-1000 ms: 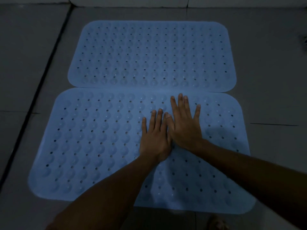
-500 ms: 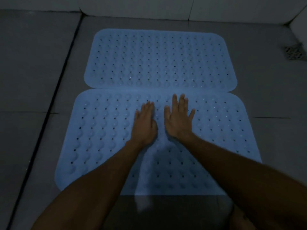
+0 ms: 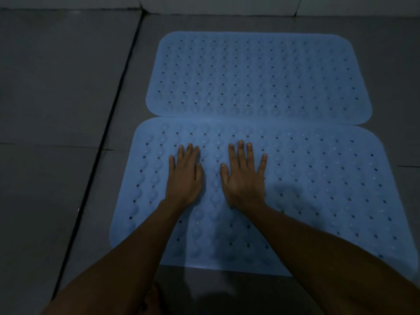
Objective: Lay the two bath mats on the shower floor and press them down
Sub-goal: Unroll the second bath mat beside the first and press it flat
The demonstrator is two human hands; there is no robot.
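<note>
Two light blue perforated bath mats lie flat on the grey tiled shower floor, long edges touching. The far mat has nothing on it. On the near mat, both my palms lie flat with straight fingers pointing away from me. My left hand presses the mat's left half, a short way in from its left edge. My right hand presses near the mat's middle, a small gap apart from the left hand. My forearms cover part of the near mat's front edge.
A dark grout line runs diagonally down the floor left of the mats. A pale wall base crosses the top of the view. My foot shows at the bottom edge.
My hands have slid apart and leftward across the near mat; a second ago they touched near its middle. The view has shifted, so the mats now sit further right.
</note>
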